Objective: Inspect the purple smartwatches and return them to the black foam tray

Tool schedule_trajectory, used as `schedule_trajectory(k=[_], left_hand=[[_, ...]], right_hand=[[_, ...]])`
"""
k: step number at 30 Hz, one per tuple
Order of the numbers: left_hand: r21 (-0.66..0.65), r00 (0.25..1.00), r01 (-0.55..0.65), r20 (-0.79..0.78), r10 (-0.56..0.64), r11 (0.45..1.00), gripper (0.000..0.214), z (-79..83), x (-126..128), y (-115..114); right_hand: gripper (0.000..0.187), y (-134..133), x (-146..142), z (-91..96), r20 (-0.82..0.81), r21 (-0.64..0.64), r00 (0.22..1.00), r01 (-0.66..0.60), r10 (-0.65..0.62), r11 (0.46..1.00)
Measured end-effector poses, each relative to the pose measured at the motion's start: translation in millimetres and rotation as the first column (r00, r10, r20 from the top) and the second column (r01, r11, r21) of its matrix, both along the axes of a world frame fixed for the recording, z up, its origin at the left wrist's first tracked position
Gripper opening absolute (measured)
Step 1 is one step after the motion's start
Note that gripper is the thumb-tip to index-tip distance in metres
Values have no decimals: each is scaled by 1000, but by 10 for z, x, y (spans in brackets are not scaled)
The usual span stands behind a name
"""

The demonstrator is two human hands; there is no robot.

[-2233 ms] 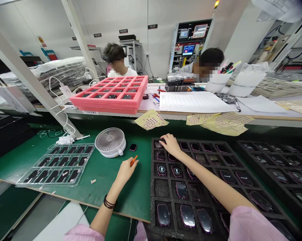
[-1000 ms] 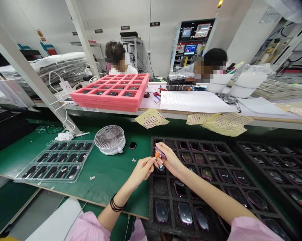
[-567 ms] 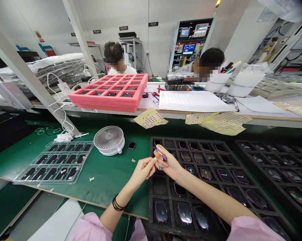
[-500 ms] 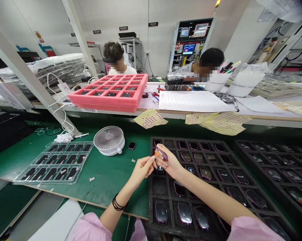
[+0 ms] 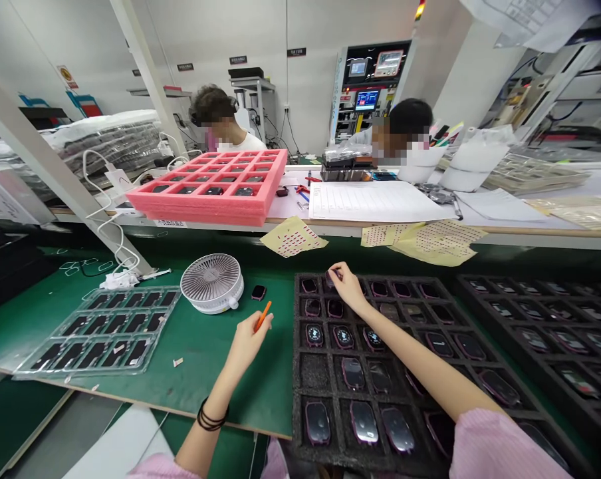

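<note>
Clear blister tray [image 5: 86, 371] of dark parts, lower left; white desk fan [image 5: 211, 283] just right of it. Left hand [image 5: 247, 346], lower centre, clenched on orange stick [image 5: 262, 317]. Right hand [image 5: 349, 287] over black foam tray [image 5: 296, 372] of watch bodies, fingertips [image 5: 339, 267] on top-row watch body [image 5: 329, 279], upper centre, partly hidden beneath them; grasp or mere touch cannot be told.

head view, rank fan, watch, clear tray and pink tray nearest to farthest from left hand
From the left hand:
1. watch, on the green mat just ahead
2. fan, on the mat, ahead and to the left
3. clear tray, on the mat, farther left
4. pink tray, on the bench behind the mat
</note>
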State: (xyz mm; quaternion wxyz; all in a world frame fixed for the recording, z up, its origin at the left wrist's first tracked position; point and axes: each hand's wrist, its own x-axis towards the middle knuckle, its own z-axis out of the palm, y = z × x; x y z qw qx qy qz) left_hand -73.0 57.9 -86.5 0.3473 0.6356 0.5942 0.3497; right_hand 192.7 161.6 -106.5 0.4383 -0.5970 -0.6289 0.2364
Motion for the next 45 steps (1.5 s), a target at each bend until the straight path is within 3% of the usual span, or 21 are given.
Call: schedule_trajectory(k=[4, 9, 12, 16, 20, 22, 24, 26, 27, 28, 31, 33, 35, 42, 45], left_hand=[[-36, 986, -29, -163, 23, 999, 43, -23, -116, -22], [-92, 963, -53, -270, 27, 994, 38, -41, -176, -16], [-114, 931, -61, -365, 15, 992, 33, -64, -210, 3], [-149, 887, -75, -463, -2, 986, 31, -97, -230, 21], [-128, 875, -154, -479, 75, 980, 21, -112, -247, 19], [-96, 921, -169, -370, 123, 981, 19, -82, -205, 2], [-87, 989, -62, -143, 49, 994, 24, -6, -84, -30], [-95, 984, 133, 129, -120, 987, 34, 108, 116, -68], [-114, 953, 220, 239, -188, 969, 37, 172, 234, -86], [-135, 918, 290, 319, -236, 948, 39, 233, 353, -99], [-143, 851, 373, 447, -277, 917, 42, 365, 648, -113], [-139, 837, 375, 475, -271, 916, 43, 397, 751, -106], [-132, 834, 374, 481, -270, 918, 44, 397, 787, -94], [-83, 847, 376, 434, -306, 923, 45, 399, 757, -92], [-78, 855, 375, 415, -312, 924, 45, 431, 760, -97]], right_hand=[[19, 91, 80, -130, 218, -44, 976, -4, 14, 999], [16, 1, 371, -69, 437, -41, 896, 106, -77, 994], [20, -51, 572, -42, 510, -53, 848, 201, -147, 978], [24, -36, 664, -58, 506, -130, 856, 197, -105, 972], [25, -19, 646, -3, 381, -179, 924, 103, -27, 978], [21, -81, 586, 67, 287, -161, 958, 35, 13, 986], [25, -203, 459, 156, 180, -140, 980, -55, 80, 989], [33, -370, 264, 258, -36, -140, 980, -198, 195, 970], [36, -460, 150, 313, -298, -130, 915, -323, 274, 937], [37, -550, 34, 368, -527, -109, 797, -408, 295, 907], [31, -771, -269, 519, -838, -100, 504, -516, 207, 851], [30, -855, -394, 588, -894, -94, 420, -521, 159, 848], [30, -891, -455, 624, -908, -79, 392, -507, 148, 858], [34, -907, -444, 593, -870, -67, 459, -476, 182, 877], [33, -923, -440, 586, -884, -66, 429, -508, 185, 859]])
